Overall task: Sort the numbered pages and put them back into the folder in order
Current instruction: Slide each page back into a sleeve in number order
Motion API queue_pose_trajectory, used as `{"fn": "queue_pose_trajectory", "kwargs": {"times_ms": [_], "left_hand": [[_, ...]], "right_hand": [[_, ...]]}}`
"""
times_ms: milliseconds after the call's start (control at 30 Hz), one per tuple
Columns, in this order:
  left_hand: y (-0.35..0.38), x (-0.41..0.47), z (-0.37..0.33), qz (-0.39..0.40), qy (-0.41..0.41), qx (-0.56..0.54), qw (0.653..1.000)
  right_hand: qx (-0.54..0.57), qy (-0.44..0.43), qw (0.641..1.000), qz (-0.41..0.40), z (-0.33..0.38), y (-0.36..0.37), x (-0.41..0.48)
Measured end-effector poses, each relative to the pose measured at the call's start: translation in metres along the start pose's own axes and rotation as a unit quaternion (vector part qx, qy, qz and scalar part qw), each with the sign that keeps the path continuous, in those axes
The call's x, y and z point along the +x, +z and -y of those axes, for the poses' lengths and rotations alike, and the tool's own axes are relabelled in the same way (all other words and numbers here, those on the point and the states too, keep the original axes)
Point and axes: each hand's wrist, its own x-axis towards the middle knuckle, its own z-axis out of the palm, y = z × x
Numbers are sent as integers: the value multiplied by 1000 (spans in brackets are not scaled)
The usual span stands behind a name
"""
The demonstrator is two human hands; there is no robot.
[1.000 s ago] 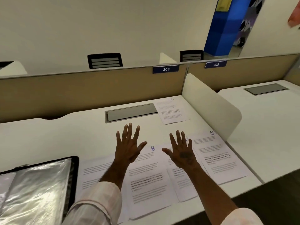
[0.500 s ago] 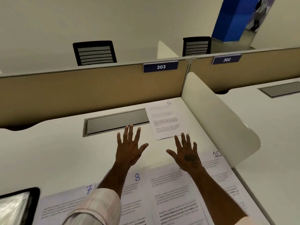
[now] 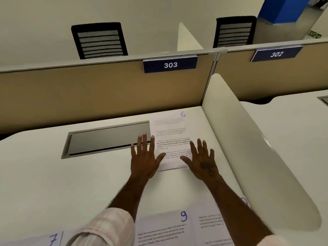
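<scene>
Paper first: in the head view, a thin white printed sheet with a blue hand-written 6 [image 3: 170, 132] lies flat at the far end of the smooth white desk [image 3: 71, 183], close to the curved cream side panel [image 3: 248, 139]. Its long side runs away from the person, and its short near edge points back at them. The left hand [image 3: 143, 162] is at the sheet's left near corner and the right hand [image 3: 202, 164] at its right near corner, so the sheet lies between them and a little ahead. Both are about as near. Both hands are wide open with fingers spread flat, and they hold nothing. The thumbs lie over the sheet's near part; I cannot tell if they press on it. A flat grey metal flap [image 3: 106, 139] sits in the desk just left of the sheet. Paper this thin likely slides easily, so I think pulling it back is next. Near the person lie more white sheets marked 7 [image 3: 51, 239] and 9 [image 3: 165, 226]. The folder is not in sight.
</scene>
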Motion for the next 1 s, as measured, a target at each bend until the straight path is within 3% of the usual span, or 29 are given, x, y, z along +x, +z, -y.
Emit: {"fn": "queue_pose_trajectory", "kwargs": {"times_ms": [133, 267, 367, 500, 833, 1000], "left_hand": [[16, 19, -15, 22, -12, -3, 1000], [26, 36, -29, 43, -89, -32, 995], [29, 46, -40, 32, -159, -61, 985], [38, 49, -49, 1, -193, -62, 979], [30, 47, -58, 4, -230, -151, 961], [17, 50, -51, 56, -299, -254, 918]], "right_hand": [[27, -1, 1000, -6, -1, 7, 28], [40, 28, 999, 21, 4, 7, 50], [48, 55, 997, -6, 4, 8, 65], [98, 105, 989, -35, 10, 5, 77], [334, 262, 905, 38, 16, 2, 87], [375, 283, 881, 61, 9, 0, 73]]}}
